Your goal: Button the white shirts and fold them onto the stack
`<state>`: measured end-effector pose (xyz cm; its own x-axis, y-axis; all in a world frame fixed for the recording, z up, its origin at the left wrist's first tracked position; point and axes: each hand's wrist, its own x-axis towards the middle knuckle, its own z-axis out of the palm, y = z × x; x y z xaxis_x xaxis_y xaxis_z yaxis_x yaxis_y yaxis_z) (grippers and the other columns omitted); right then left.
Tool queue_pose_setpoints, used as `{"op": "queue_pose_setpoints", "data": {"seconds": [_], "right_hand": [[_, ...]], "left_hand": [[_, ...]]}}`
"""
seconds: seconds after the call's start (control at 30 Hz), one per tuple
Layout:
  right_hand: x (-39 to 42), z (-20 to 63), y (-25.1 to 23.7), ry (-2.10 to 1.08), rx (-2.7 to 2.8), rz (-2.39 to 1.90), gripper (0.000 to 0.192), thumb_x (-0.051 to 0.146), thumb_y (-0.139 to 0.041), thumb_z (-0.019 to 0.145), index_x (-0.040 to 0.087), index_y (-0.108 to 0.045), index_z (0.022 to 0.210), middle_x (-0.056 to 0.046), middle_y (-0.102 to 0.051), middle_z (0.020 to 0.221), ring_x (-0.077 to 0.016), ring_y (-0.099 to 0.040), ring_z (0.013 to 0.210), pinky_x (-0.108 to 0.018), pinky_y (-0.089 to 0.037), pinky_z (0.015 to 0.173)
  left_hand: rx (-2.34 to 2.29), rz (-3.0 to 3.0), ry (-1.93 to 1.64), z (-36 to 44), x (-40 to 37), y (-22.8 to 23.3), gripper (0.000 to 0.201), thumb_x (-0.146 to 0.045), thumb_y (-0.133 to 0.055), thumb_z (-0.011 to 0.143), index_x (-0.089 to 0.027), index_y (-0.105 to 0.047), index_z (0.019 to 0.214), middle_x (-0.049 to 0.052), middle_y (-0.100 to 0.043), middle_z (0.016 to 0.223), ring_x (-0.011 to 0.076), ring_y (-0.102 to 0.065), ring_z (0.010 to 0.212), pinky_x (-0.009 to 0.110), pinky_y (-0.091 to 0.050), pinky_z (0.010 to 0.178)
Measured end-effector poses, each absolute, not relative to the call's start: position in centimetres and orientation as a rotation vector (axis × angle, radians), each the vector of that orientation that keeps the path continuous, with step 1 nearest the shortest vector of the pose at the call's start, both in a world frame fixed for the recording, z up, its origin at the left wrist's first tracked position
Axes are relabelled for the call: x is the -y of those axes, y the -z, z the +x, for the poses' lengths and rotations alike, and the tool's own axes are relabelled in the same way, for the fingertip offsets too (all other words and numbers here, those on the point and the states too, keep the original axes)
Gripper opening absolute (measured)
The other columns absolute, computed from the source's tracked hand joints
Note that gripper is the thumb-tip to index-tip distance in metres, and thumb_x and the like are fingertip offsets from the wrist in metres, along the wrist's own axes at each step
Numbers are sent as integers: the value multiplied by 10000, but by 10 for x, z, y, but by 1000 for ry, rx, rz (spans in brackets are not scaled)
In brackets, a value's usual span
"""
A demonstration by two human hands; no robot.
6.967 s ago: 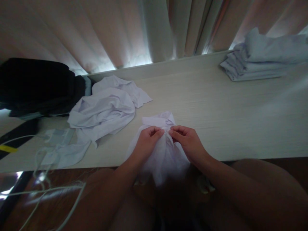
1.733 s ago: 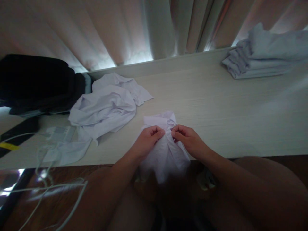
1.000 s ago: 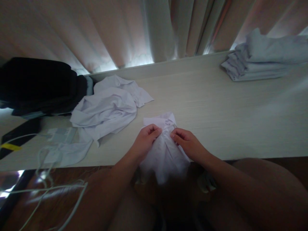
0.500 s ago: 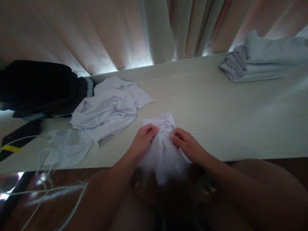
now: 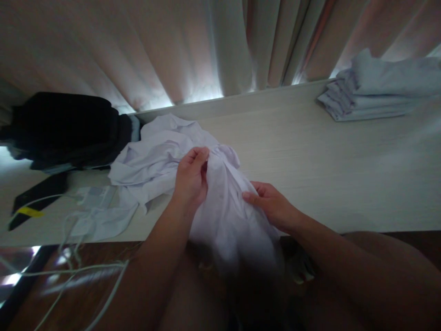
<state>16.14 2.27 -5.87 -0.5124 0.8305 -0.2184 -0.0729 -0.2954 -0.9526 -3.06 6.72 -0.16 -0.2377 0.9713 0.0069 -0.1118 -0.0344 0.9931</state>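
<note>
A white shirt (image 5: pixel 223 207) hangs from my hands over the front edge of the table, its lower part blurred. My left hand (image 5: pixel 193 177) pinches it near the top, beside what looks like the collar. Lower down on the right, my right hand (image 5: pixel 268 202) grips the shirt's front between thumb and fingers. Behind my left hand lies a crumpled white garment (image 5: pixel 151 151), partly covered by that hand and the raised shirt.
Folded white clothes (image 5: pixel 375 89) are stacked at the back right of the table (image 5: pixel 310 161). A dark pile of clothes (image 5: pixel 65 128) sits at the left. White cables (image 5: pixel 72 269) and a black strip with yellow tape (image 5: pixel 37 202) lie nearby. Curtains (image 5: pixel 172 50) hang behind.
My left hand has moved up and to the left, lifting the shirt's top. My right hand has stayed close to its place, now lower on the shirt than my left.
</note>
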Motion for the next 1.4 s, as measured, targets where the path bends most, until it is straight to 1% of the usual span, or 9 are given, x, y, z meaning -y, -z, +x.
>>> {"op": "queue_pose_setpoints", "data": {"seconds": [0.13, 0.33, 0.47, 0.6, 0.7, 0.87, 1.0, 1.13, 1.4], "right_hand": [[-46, 166, 55, -1609, 1222, -1002, 320, 517, -702, 817, 224, -677, 945, -19, -689, 851, -178, -620, 682, -280, -491, 619], [-72, 173, 104, -1311, 1368, -1364, 308, 486, -644, 810, 182, -673, 765, -32, -680, 738, -206, -613, 680, -285, -474, 567], [-75, 173, 123, -1282, 1392, -1388, 255, 435, -613, 823, 187, -662, 854, -50, -705, 836, -213, -640, 752, -292, -490, 622], [-69, 171, 122, -1174, 1405, -1447, 364, 404, -614, 827, 205, -527, 1119, -65, -685, 932, -205, -637, 779, -324, -496, 696], [-61, 170, 112, -837, 1495, -1511, 389, 366, -637, 809, 195, -467, 1114, -93, -629, 1026, -213, -605, 837, -354, -481, 760], [-50, 171, 94, -238, 1932, -1664, 208, 390, -661, 827, 206, -568, 853, -86, -601, 976, -271, -548, 946, -393, -400, 814], [-49, 170, 97, -361, 2085, -1739, 316, 514, -643, 854, 211, -575, 794, -26, -638, 808, -206, -562, 751, -330, -355, 692], [-53, 168, 103, -498, 2025, -1821, 269, 494, -624, 873, 226, -610, 880, -8, -669, 782, -171, -563, 663, -285, -313, 600], [-62, 166, 109, -642, 1875, -1898, 349, 563, -552, 892, 235, -628, 798, -14, -689, 758, -176, -589, 674, -266, -289, 554]], "left_hand": [[-1296, 1247, -1597, -32, -85, 1, 175, -373, -613, 890, -199, -622, 908, -1, -661, 861, 140, -632, 857, 240, -496, 776], [-1689, 1572, -851, -44, -79, 56, 371, -389, -575, 905, -139, -593, 1179, 140, -646, 1228, 224, -618, 1090, 346, -477, 940], [-1911, 1778, -522, -62, -63, 64, 521, -526, -640, 823, -147, -569, 1174, 140, -664, 1123, 254, -637, 974, 371, -482, 863], [-1882, 1857, -118, -81, -58, 69, 402, -525, -593, 835, -163, -625, 1006, 121, -697, 987, 256, -646, 867, 354, -464, 790], [-1854, 1904, 5, -86, -60, 76, 352, -498, -563, 845, -164, -657, 905, 133, -708, 972, 270, -648, 870, 355, -452, 778], [-1720, 1874, -167, -82, -60, 75, 248, -363, -556, 828, -170, -711, 827, 104, -732, 915, 254, -653, 861, 332, -450, 775], [-1616, 1667, -451, -76, -54, 67, 235, -333, -555, 799, -171, -724, 821, 56, -723, 825, 221, -636, 776, 294, -454, 673], [-1612, 1450, -573, -66, -46, 60, 254, -395, -603, 780, -168, -717, 792, 41, -697, 767, 196, -598, 683, 270, -424, 563], [-1528, 1448, -851, -38, -39, 51, 276, -417, -592, 833, -173, -713, 879, 15, -691, 812, 173, -597, 746, 246, -460, 630]]}}
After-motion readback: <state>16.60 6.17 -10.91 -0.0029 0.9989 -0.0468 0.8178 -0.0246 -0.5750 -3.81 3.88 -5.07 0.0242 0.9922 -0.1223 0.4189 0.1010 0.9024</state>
